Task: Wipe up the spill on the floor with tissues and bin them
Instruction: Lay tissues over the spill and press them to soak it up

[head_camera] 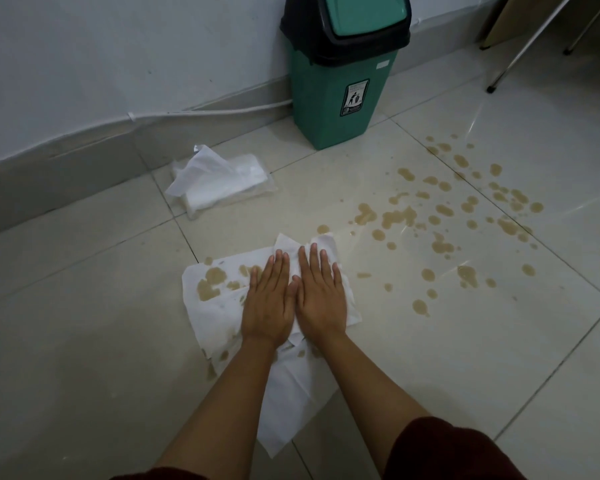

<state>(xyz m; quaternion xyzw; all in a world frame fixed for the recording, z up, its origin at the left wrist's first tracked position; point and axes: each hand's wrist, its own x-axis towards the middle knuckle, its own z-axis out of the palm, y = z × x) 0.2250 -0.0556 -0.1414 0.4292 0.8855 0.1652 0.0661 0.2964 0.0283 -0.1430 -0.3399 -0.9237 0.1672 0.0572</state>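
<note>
White tissues [219, 306] lie spread flat on the tiled floor, soaked with brown blotches. My left hand [267, 303] and my right hand [321, 296] press palm-down on them side by side, fingers straight and close together. A brown spill [444, 220] of many drops and small puddles covers the tiles to the right of the tissues. A green bin [340, 74] with a black rim and a swing lid stands against the wall beyond. A clear tissue pack [222, 181] lies on the floor left of the bin, one sheet sticking out.
A grey skirting and a white cable [201, 112] run along the wall at the left. Metal chair legs [520, 53] stand at the top right. Dark red sleeves show at the bottom edge.
</note>
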